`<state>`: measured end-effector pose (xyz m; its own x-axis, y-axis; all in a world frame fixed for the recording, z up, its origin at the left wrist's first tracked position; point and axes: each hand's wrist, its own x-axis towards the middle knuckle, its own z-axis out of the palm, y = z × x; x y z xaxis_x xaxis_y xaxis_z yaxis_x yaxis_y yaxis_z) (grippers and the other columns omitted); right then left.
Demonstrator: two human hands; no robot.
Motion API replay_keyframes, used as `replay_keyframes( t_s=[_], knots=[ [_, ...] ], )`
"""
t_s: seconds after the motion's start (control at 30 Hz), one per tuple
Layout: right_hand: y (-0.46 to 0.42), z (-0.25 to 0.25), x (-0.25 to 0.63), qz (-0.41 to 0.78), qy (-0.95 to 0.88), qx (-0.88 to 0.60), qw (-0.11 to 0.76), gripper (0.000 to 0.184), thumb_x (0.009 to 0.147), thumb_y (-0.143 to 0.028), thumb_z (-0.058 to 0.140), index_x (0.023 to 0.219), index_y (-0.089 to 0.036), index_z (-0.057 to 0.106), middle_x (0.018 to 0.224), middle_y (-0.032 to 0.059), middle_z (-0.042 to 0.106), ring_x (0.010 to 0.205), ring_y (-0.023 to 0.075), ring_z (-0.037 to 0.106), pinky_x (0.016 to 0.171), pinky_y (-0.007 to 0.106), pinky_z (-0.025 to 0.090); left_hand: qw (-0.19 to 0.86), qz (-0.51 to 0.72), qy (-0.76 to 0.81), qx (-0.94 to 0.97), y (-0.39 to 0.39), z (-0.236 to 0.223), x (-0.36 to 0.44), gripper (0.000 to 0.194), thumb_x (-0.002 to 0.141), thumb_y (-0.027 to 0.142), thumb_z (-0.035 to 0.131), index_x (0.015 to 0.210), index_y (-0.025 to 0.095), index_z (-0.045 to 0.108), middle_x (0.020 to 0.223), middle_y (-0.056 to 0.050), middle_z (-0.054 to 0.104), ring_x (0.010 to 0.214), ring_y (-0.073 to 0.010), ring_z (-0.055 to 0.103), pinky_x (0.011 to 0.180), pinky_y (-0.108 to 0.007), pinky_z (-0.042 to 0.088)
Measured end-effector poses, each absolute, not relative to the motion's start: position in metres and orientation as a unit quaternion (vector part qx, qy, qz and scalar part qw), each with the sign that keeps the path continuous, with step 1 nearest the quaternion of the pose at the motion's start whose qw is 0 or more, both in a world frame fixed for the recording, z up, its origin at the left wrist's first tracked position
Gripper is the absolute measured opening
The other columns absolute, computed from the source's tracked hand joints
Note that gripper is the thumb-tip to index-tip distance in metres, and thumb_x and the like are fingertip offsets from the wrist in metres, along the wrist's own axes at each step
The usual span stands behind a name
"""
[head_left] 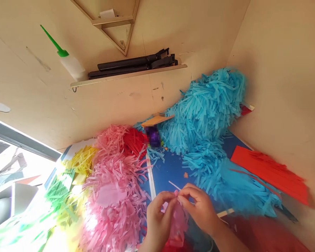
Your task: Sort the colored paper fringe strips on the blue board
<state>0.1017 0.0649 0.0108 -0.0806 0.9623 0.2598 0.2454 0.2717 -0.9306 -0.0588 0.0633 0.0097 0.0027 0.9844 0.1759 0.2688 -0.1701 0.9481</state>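
Observation:
My left hand (160,218) pinches the gathered top of a pink tissue-paper tassel (179,220) between thumb and fingertips. Right beside it, my right hand (198,206) is closed in a pinch at the same twisted top. A thin white string (174,184) sticks out past the fingertips, and I cannot make out which fingers grip it. The tassel's lower part hangs between my wrists, over red paper. A big heap of pink fringed paper (115,210) lies left of my hands, and a blue fringed heap (207,112) rises behind and to the right.
Red fringed paper (267,171) lies at the right by the wall. Yellow fringe (82,161) and green fringe (60,189) lie at the left, near a bright opening. A wall shelf (131,75) holds black objects (131,64) and a white bottle with a green nozzle (70,66).

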Motion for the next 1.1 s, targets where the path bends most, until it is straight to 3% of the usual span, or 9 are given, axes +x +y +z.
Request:
replay_keyframes(
  t_s=[0.2, 0.33, 0.5, 0.7, 0.93, 1.1],
  knots=[
    [0.064, 0.008, 0.096, 0.386, -0.610, -0.487, 0.492, 0.012, 0.089, -0.023, 0.062, 0.079, -0.021, 0.069, 0.074, -0.0008, 0.062, 0.069, 0.0121, 0.059, 0.066, 0.021, 0.047, 0.549, 0.466, 0.500, 0.480, 0.067, 0.010, -0.062, 0.018, 0.077, 0.038, 0.075, 0.075, 0.020, 0.072, 0.084, -0.004, 0.069, 0.082, -0.0177, 0.063, 0.078, -0.026, 0.049],
    [0.068, 0.011, 0.097, 0.419, -0.586, -0.497, 0.483, 0.011, 0.086, -0.021, 0.062, 0.080, -0.020, 0.071, 0.074, -0.0003, 0.062, 0.067, 0.0118, 0.059, 0.064, 0.021, 0.047, 0.695, 0.464, 0.434, 0.337, 0.071, 0.011, -0.059, 0.025, 0.072, 0.039, 0.081, 0.073, 0.017, 0.069, 0.080, -0.001, 0.060, 0.076, -0.0129, 0.054, 0.073, -0.023, 0.045],
    [0.071, 0.017, 0.100, 0.457, -0.572, -0.487, 0.477, 0.015, 0.085, -0.023, 0.061, 0.076, -0.018, 0.072, 0.072, 0.0003, 0.063, 0.066, 0.0117, 0.059, 0.060, 0.020, 0.046, 0.734, 0.445, 0.419, 0.296, 0.070, 0.010, -0.055, 0.029, 0.070, 0.041, 0.083, 0.076, 0.016, 0.069, 0.077, -0.002, 0.060, 0.073, -0.0125, 0.053, 0.070, -0.023, 0.045],
    [0.069, 0.016, 0.099, 0.398, -0.594, -0.514, 0.474, 0.015, 0.080, -0.015, 0.058, 0.069, -0.019, 0.067, 0.066, -0.0006, 0.060, 0.061, 0.0118, 0.057, 0.058, 0.021, 0.045, 0.629, 0.450, 0.472, 0.423, 0.068, 0.005, -0.054, 0.026, 0.077, 0.043, 0.076, 0.078, 0.018, 0.068, 0.081, -0.002, 0.063, 0.078, -0.0149, 0.057, 0.074, -0.024, 0.047],
    [0.061, 0.004, 0.091, 0.149, -0.705, -0.519, 0.460, 0.018, 0.090, -0.015, 0.053, 0.078, -0.019, 0.066, 0.069, 0.0021, 0.063, 0.061, 0.0132, 0.059, 0.059, 0.024, 0.045, 0.419, 0.457, 0.528, 0.580, 0.067, -0.002, -0.057, 0.021, 0.082, 0.041, 0.069, 0.080, 0.021, 0.070, 0.084, -0.006, 0.070, 0.081, -0.0208, 0.067, 0.076, -0.030, 0.054],
    [0.061, 0.002, 0.090, 0.139, -0.708, -0.528, 0.448, 0.020, 0.090, -0.015, 0.052, 0.077, -0.019, 0.066, 0.069, 0.0022, 0.063, 0.061, 0.0131, 0.058, 0.059, 0.024, 0.044, 0.299, 0.459, 0.540, 0.640, 0.067, 0.000, -0.057, 0.016, 0.084, 0.035, 0.065, 0.076, 0.022, 0.068, 0.080, -0.006, 0.072, 0.078, -0.0208, 0.068, 0.073, -0.031, 0.055]
  ],
)
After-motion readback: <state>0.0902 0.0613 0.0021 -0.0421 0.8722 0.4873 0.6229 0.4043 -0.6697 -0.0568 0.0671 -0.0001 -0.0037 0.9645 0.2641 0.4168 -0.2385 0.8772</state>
